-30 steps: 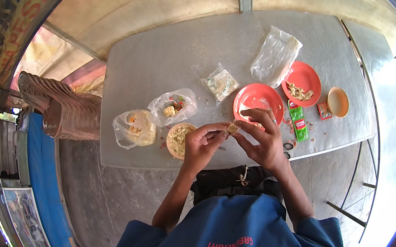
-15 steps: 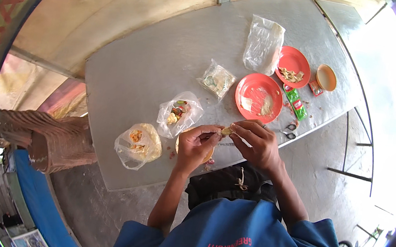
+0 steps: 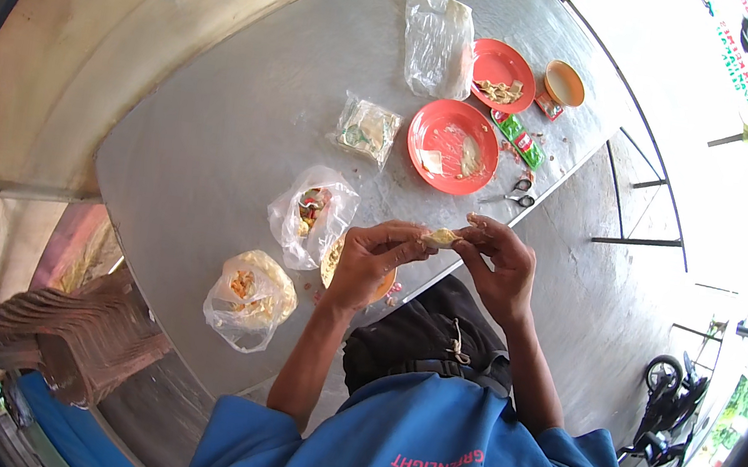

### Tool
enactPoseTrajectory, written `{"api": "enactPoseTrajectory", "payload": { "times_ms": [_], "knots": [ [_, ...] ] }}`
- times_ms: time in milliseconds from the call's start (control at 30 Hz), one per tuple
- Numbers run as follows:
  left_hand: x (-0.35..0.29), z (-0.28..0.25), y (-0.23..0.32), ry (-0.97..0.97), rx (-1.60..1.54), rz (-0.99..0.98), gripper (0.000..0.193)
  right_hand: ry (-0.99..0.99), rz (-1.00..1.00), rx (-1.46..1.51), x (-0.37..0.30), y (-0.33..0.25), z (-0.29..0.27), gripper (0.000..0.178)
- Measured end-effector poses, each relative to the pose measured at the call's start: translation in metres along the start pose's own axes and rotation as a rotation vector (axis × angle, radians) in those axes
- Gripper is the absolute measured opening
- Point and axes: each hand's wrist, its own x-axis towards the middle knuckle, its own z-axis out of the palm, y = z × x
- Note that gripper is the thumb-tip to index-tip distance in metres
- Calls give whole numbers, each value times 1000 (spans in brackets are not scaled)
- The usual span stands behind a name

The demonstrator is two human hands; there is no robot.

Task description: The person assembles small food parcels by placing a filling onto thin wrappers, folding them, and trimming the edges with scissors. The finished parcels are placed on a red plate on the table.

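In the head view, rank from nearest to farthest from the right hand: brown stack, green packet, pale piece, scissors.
1. Pale piece, touching the right hand.
2. Scissors, by the table edge.
3. Green packet, beyond the scissors.
4. Brown stack, far left.

Smooth metal tabletop (image 3: 186, 152) here, softly shining! Scissors (image 3: 522, 199) at its near edge, plastic-handled; by the right edge, a glossy plastic bowl (image 3: 564, 82); the food parcel (image 3: 440, 237) looks faintly shiny, the T-shirt (image 3: 396, 425) matt cloth.

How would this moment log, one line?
left hand: pinching pale piece | right hand: pinching its other end | beneath left: bowl | beyond: red plate, scissors
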Motion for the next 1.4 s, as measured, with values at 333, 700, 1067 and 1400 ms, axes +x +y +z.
{"api": "enactPoseTrajectory", "payload": {
  "times_ms": [333, 700, 1067, 1400],
  "knots": [
    [-2, -15, 11, 25, 95, 74, 12, -3, -23, 22, 3, -5, 21, 33],
    [-5, -10, 7, 101, 256, 239, 16, -88, -68, 35, 16, -1, 18, 32],
    [7, 14, 1, 241, 531, 318, 12, -254, -49, 102, 49, 22, -13, 31],
    [76, 85, -30, 431, 859, 546, 3, -484, -49, 262, 127, 51, -85, 34]
  ]
}}
